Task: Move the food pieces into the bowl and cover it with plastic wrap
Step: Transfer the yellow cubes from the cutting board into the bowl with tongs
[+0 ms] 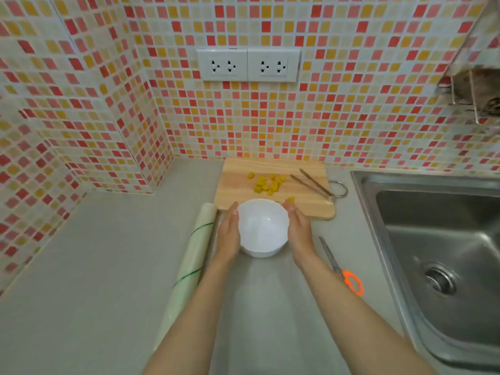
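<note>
A white bowl (pixel 263 228) stands on the grey counter just in front of a wooden cutting board (pixel 238 190), and nothing lies inside it. My left hand (pixel 229 234) presses flat against its left side and my right hand (pixel 297 231) against its right side. Several small yellow food pieces (pixel 267 182) lie scattered on the board, one of them close to my right fingertips. A roll of plastic wrap (pixel 193 255) lies lengthwise on the counter left of my left hand.
Metal tongs (pixel 313 184) rest on the board's right side. Orange-handled scissors (pixel 341 267) lie right of my right forearm. A steel sink (pixel 433 239) takes up the right side. A tiled wall with power sockets (pixel 248 65) stands behind.
</note>
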Demonstrator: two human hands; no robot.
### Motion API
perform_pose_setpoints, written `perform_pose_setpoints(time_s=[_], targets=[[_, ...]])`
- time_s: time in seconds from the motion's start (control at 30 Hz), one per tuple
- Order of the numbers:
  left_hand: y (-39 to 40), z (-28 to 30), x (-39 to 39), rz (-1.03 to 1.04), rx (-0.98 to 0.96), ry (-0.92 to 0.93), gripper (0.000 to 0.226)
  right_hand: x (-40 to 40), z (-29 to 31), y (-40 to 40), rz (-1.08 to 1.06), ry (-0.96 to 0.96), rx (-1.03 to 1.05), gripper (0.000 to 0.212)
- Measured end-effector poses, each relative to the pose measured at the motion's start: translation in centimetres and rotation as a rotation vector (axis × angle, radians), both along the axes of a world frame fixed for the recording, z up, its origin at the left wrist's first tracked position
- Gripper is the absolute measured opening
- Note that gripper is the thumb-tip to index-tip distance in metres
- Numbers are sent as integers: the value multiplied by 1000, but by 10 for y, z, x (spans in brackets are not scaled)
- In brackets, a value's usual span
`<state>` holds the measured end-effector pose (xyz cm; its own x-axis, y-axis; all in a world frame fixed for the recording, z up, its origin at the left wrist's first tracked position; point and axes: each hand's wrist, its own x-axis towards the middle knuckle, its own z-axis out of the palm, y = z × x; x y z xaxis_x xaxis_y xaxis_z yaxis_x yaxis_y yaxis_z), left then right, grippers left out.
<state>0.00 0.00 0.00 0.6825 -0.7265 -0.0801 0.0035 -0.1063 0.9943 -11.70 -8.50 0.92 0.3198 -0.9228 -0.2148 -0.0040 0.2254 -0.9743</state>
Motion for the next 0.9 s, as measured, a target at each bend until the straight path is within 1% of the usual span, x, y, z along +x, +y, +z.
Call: perform_pose_setpoints(time_s=[0.1,0.23,0.37,0.43,0.47,0.57,0.63,0.7,0.8,0.83,0.9], targets=[[-5,-6,1,40,-32,32,39,6,-5,-2,-81,-36,15,35],[-9,-10,2,60,-82,148,33,12,-15,-4,-120,-61,-3,34],[-19,-17,11,61,-80,194,32,13,-21,-5,-113,-91,26,30],[-19,-20,13,90,-77,228,33,8,-22,-11,-103,-57,18,27],[-20,-20,13,103,-81,234,33,5,-21,-18,-106,-19,-24,27],[-20,-21,11,121,-100,268,33,-3,-12,-48,-180,97,-253,28],[-18,-21,8,126,-125,253,33,-8,-5,-76,-263,215,-394,29],[-14,-20,4,135,-143,225,33,-13,-3,-106,-263,406,-490,31],[-13,-20,0,155,-151,246,38,-20,-11,-140,-126,844,-558,43],[-13,-21,-1,164,-151,251,39,-21,-14,-146,-72,954,-564,47],[-15,-20,-2,188,-149,259,40,-21,-18,-153,9,1074,-580,52]])
